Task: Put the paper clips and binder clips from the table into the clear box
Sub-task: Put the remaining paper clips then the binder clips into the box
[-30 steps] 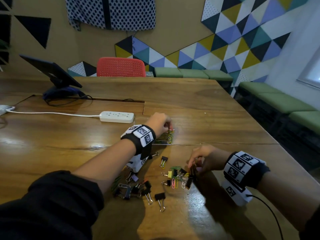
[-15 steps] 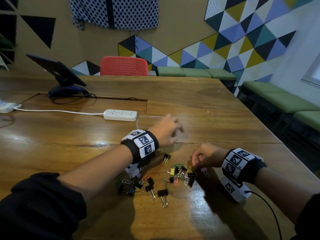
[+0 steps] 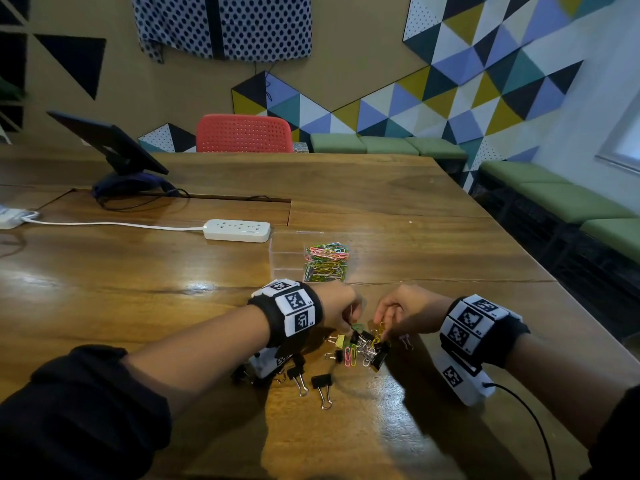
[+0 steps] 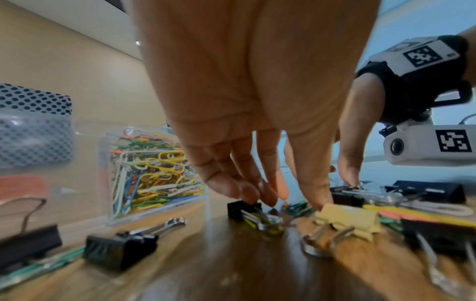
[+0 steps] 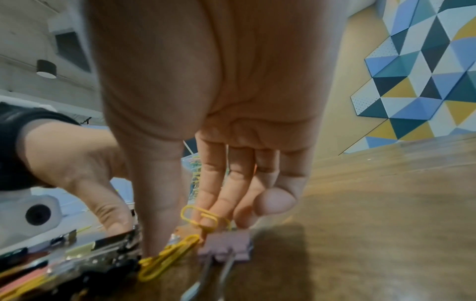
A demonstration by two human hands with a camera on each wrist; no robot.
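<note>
Over the glossy wooden table (image 3: 173, 306), left hand (image 3: 337, 311) pinches green wire clips (image 4: 296, 208); right hand (image 3: 405, 313) pinches looped yellow clips (image 5: 203, 219).

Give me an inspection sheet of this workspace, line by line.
Surface: wooden table, glossy.
Job's things: clear box with coloured paper clips in one compartment; loose pile of clips and black binder clips near both hands.
Clutter: power strip; tablet on stand.
Grippers: left hand reaching into the pile; right hand pinching a yellow paper clip.
Cables: white cord; black wrist cable.
Surroundings: red chair; green benches.
</note>
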